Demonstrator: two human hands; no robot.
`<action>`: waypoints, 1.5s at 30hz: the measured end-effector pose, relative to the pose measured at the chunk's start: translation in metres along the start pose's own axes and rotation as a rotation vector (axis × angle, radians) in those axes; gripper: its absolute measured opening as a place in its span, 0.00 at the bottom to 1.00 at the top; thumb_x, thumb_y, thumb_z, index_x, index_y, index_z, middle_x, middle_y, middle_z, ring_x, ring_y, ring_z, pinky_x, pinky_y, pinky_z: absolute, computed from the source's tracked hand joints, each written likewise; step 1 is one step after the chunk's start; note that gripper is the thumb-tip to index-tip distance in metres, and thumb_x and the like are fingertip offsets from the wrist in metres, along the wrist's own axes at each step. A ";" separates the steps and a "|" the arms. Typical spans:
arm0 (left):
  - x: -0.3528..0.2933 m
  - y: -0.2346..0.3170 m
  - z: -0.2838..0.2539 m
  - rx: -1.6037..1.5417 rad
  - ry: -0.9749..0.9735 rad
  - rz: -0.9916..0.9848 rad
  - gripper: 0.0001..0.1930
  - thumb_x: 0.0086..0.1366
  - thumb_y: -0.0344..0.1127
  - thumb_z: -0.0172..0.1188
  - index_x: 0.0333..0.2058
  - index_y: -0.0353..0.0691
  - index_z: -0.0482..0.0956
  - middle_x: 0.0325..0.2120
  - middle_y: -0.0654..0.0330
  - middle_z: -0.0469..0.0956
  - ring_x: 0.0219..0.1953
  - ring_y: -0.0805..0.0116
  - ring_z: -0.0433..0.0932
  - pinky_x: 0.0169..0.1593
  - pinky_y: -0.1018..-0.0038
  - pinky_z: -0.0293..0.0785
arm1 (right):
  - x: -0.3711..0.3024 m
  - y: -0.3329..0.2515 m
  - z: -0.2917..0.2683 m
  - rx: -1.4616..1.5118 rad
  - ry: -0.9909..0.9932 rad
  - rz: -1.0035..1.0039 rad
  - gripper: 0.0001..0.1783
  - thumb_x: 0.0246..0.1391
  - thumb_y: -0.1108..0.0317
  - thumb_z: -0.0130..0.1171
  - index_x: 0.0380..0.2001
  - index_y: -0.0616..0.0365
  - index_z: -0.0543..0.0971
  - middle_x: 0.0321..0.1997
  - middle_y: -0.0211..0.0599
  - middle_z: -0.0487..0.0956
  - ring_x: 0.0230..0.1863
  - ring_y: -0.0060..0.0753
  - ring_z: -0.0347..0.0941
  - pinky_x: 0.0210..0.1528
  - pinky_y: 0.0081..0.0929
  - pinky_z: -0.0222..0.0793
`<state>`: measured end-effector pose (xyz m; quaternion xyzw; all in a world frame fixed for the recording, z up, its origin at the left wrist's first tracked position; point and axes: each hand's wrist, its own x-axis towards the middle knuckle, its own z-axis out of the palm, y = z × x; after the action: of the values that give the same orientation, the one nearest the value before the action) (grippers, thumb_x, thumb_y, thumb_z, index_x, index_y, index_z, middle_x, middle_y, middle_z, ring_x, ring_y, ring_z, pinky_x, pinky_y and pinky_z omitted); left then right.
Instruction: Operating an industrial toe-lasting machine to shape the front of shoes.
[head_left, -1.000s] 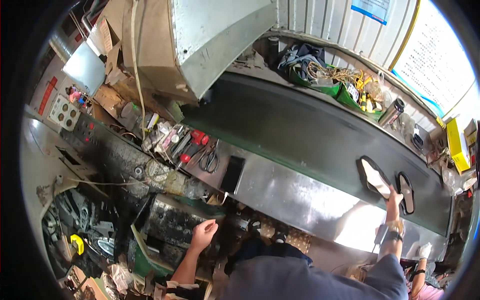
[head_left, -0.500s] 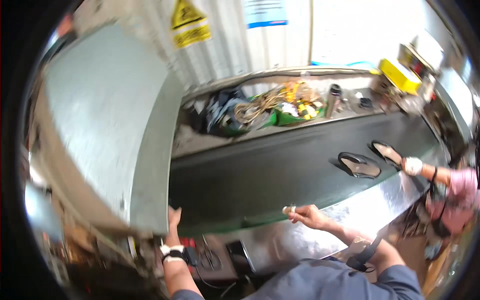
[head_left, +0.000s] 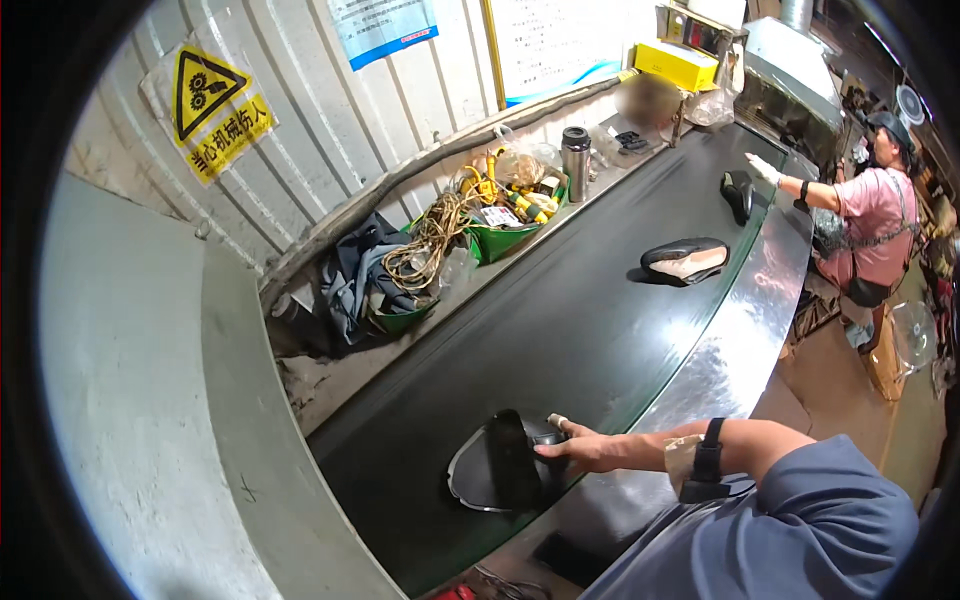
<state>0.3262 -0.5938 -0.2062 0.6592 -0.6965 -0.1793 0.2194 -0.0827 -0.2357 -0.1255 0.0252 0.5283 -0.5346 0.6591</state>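
My right hand [head_left: 590, 450] reaches over the near part of a dark conveyor belt [head_left: 420, 440]. Its fingers are closed on the end of a black shoe [head_left: 495, 468], a broad dark piece with a pale rim; glare and shadow blur its exact shape. White wrapping covers a fingertip. My left hand is out of view. Farther along the belt lie a black shoe with a beige inside [head_left: 690, 262] and another black shoe [head_left: 737, 196], the latter close to a co-worker's gloved hand [head_left: 766, 170].
A grey machine housing [head_left: 130, 380] stands at the left. Along the wall are a cloth bundle [head_left: 365, 275], coiled cord [head_left: 425, 250], a green tub [head_left: 500, 242] and a metal flask [head_left: 576, 165]. A shiny metal ledge [head_left: 740, 350] edges the belt; a co-worker [head_left: 880, 215] stands at right.
The view has swung left. My right hand has moved onto the black shoe near the housing and grips it. My left hand has left the picture. The co-worker's hand has come off the far shoe.
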 end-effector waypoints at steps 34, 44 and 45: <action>-0.551 0.362 0.089 -0.136 -0.154 1.385 0.16 0.58 0.37 0.61 0.45 0.61 0.85 0.56 0.56 0.70 0.58 0.59 0.69 0.65 0.55 0.58 | -0.217 -0.040 -0.287 0.227 0.068 -0.333 0.27 0.70 0.49 0.50 0.62 0.55 0.73 0.57 0.41 0.80 0.62 0.33 0.74 0.63 0.41 0.71; -0.430 0.356 0.088 -1.124 -0.881 -0.693 0.20 0.66 0.43 0.67 0.49 0.32 0.82 0.44 0.55 0.84 0.50 0.66 0.80 0.56 0.67 0.76 | -0.271 0.051 -0.283 -1.543 -0.237 -0.995 0.25 0.50 0.73 0.70 0.54 0.58 0.82 0.32 0.35 0.78 0.37 0.37 0.78 0.70 0.47 0.66; -0.425 0.353 0.097 -1.113 -0.877 -0.696 0.19 0.66 0.42 0.66 0.49 0.34 0.82 0.45 0.54 0.83 0.47 0.64 0.82 0.53 0.68 0.76 | -0.256 0.068 -0.286 -1.563 -0.193 -1.291 0.28 0.44 0.76 0.69 0.53 0.56 0.82 0.26 0.31 0.75 0.35 0.38 0.76 0.72 0.54 0.64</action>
<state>-0.0081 -0.1500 -0.1273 0.5019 -0.2810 -0.8034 0.1538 -0.1919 0.1382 -0.1022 -0.7456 0.5869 -0.2932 0.1168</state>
